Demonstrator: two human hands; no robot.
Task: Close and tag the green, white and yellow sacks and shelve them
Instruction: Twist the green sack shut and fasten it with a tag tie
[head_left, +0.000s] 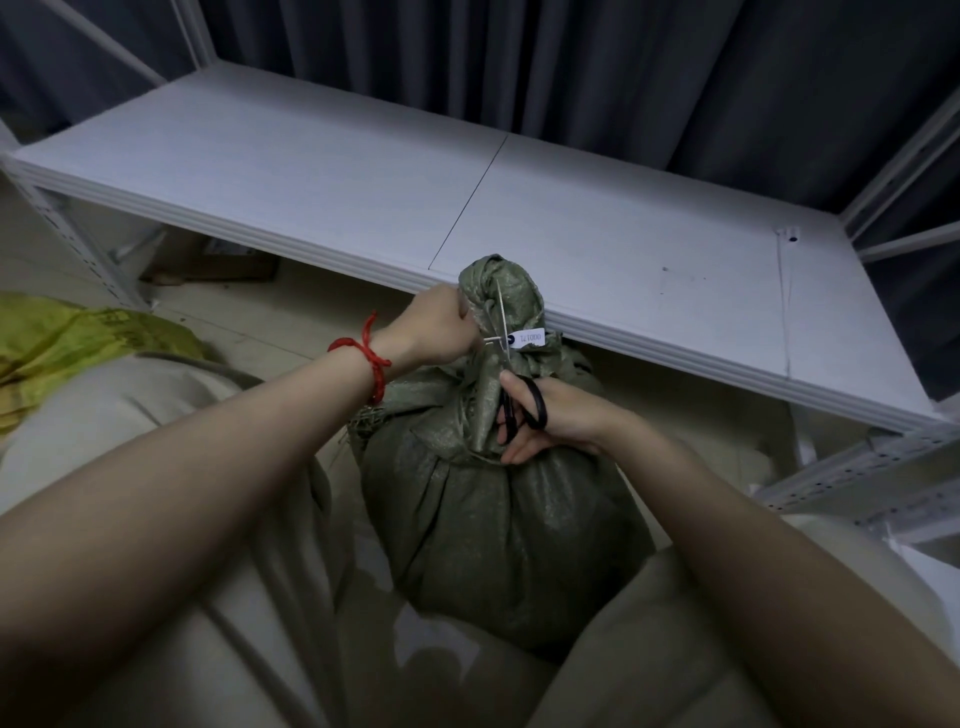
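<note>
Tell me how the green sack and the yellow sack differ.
The green sack stands upright between the knees; the yellow sack lies slumped far left. The green sack's neck carries a white tag; the yellow sack shows none. The left hand grips the green sack, the right hand holds scissors at it; the yellow sack is untouched. Neither is shelved.

Both bare forearms reach forward, converging. The left grip (441, 325), farther out, has its fingers curled, pinching the sack (498, 519) neck. The right grip (558, 415), nearer and to its right, holds scissors (508, 400), fingers through the loops, blades pointing up toward the left grip.
</note>
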